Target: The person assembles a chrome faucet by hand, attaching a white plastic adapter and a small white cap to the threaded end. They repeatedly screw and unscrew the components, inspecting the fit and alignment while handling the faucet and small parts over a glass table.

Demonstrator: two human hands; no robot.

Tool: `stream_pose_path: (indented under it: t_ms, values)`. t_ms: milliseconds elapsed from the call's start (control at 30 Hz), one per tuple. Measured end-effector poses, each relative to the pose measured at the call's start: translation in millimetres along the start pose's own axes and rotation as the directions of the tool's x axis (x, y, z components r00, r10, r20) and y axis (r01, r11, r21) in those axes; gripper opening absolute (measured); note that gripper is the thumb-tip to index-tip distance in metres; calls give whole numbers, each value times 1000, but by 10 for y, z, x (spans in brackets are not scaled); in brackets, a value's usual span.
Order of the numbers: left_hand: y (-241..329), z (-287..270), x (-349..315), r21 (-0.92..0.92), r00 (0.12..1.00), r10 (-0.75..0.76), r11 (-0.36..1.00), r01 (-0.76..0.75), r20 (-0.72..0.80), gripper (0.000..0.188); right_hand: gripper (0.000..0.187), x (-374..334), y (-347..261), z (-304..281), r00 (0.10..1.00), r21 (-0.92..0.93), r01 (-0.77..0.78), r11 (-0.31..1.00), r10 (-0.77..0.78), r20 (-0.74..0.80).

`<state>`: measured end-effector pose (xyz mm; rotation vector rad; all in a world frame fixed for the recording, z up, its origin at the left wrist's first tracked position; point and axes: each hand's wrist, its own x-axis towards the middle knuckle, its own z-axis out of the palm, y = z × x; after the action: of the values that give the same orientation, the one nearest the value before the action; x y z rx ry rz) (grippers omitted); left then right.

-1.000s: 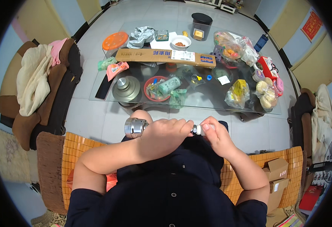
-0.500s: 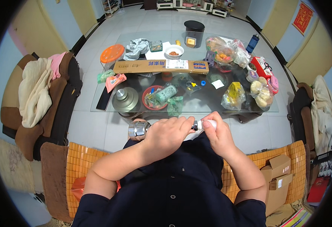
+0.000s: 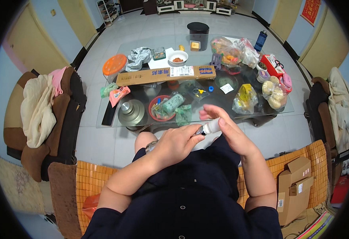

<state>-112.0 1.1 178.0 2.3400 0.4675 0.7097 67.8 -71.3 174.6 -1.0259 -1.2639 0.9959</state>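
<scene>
My left hand (image 3: 175,144) is closed round a chrome fitting that looks like a shower head (image 3: 151,147); most of it is hidden under my fingers. From the thumb side of that fist a white cylindrical end piece (image 3: 212,126) sticks out, tilted up to the right. My right hand (image 3: 233,134) is beside this white piece, its fingers stretched out and its palm turned toward it. The base of the right fingers seems to touch the piece's end, without being wrapped round it. Both hands are above my lap, near the table's front edge.
Ahead stands a glass table (image 3: 154,124) with a long cardboard box (image 3: 150,76), a red basin (image 3: 151,108), a white bowl (image 3: 185,60) and several plastic bags. An opened carton (image 3: 292,199) lies on the bamboo seat mat (image 3: 315,167) at my right.
My right fingers have loosened from the white piece and straightened. The chrome fitting has tilted, its white end higher, and its wide end is now mostly hidden by my left hand.
</scene>
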Motion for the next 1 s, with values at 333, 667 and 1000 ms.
stream_pose_path:
  t_ms: [333,667,1000]
  values:
    - [47,72,67,-747,873,-168,459,481,459,28,72,159,238,51,967,704,95,704,-233,102]
    - [221,-50,127,-826,841,-138,162,540,523,27,56,217,81,227,956,684,220,695,-293,-10]
    - [187,128,122,-461,989,-143,875,146,41,22,42,113,91,364,902,377,415,828,-323,-286]
